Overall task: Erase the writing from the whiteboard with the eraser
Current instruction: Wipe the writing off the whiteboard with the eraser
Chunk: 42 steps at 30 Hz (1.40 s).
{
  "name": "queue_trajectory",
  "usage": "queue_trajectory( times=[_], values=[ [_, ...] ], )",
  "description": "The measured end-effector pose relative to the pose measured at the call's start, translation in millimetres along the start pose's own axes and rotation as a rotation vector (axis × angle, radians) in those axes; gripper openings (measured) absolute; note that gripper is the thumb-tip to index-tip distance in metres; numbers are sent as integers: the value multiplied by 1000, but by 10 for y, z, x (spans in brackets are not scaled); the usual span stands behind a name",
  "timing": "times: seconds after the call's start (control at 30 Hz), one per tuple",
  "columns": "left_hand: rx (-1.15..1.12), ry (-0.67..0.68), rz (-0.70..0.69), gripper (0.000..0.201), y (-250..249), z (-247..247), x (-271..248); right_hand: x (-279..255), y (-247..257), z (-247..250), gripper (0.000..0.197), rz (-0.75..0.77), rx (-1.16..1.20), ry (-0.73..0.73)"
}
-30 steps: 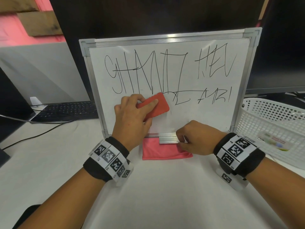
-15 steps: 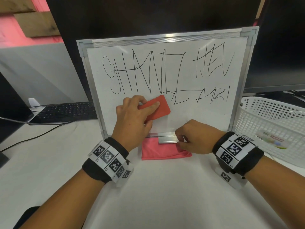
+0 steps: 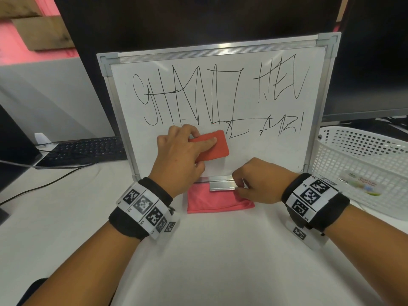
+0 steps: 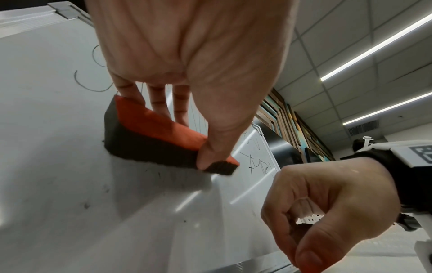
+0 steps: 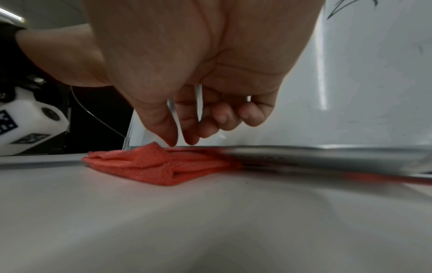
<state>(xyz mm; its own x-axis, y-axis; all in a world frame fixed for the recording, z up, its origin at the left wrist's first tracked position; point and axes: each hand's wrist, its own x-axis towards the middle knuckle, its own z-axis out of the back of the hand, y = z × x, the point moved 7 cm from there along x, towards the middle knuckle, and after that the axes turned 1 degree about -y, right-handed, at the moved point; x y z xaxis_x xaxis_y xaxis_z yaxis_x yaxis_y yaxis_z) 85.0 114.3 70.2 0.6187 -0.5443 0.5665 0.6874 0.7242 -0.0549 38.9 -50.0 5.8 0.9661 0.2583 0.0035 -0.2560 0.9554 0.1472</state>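
A whiteboard (image 3: 276, 151) stands upright on the table, with black scribbled writing (image 3: 198, 96) across its upper half. My left hand (image 3: 194, 149) grips a red eraser (image 3: 215, 149) with a black felt face, thumb below and fingers on top. The eraser is pressed flat on the board just under the writing. In the left wrist view the eraser (image 4: 158, 129) sits felt-side on the whiteboard (image 4: 58, 166). My right hand (image 3: 240, 184) is curled at the board's bottom edge, pinching the metal tray (image 3: 221, 185). The right wrist view shows thumb and forefinger of the right hand (image 5: 184, 136) on the tray (image 5: 327, 157).
A folded pink cloth (image 3: 216, 202) lies under the board's bottom edge, seen as pink cloth (image 5: 151, 164) by the right wrist. A white perforated basket (image 3: 364, 164) stands at the right. A black keyboard (image 3: 88, 149) and cables lie at the left, dark monitors behind.
My left hand has slid the eraser slightly right and down along the board. The right hand has stayed on the tray.
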Motion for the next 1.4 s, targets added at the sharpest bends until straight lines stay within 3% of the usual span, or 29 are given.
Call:
queue_trajectory(
  times=[0.2, 0.33, 0.5, 0.63, 0.73, 0.87, 1.27, 1.4],
  values=[
    [3, -100, 47, 55, 62, 97, 31, -3, -8, 11, 17, -8, 2, 2],
    [6, -58, -10, 55, -8, 37, 17, -2, 8, 18, 17, 0, 2, 0],
    [-12, -86, 26, 57, 21, 92, 64, -7, 10, 16, 17, 1, -3, -7],
    [-5, -13, -16, 57, -17, 56, 85, -4, 0, 16, 17, -1, -4, 3],
    [-23, -74, 46, 56, 71, 129, 91, -8, 0, 18, 17, -2, -5, -3],
    [1, 18, 41, 58, 82, 95, 73, -4, -2, 9, 16, -7, -4, 2],
    [-65, -21, 84, 59, 108, 196, 152, -2, -17, 7, 16, -6, 2, -2],
    [-21, 77, 41, 59, 12, 137, 175, -4, -14, 1, 17, -3, 2, -2]
  ],
)
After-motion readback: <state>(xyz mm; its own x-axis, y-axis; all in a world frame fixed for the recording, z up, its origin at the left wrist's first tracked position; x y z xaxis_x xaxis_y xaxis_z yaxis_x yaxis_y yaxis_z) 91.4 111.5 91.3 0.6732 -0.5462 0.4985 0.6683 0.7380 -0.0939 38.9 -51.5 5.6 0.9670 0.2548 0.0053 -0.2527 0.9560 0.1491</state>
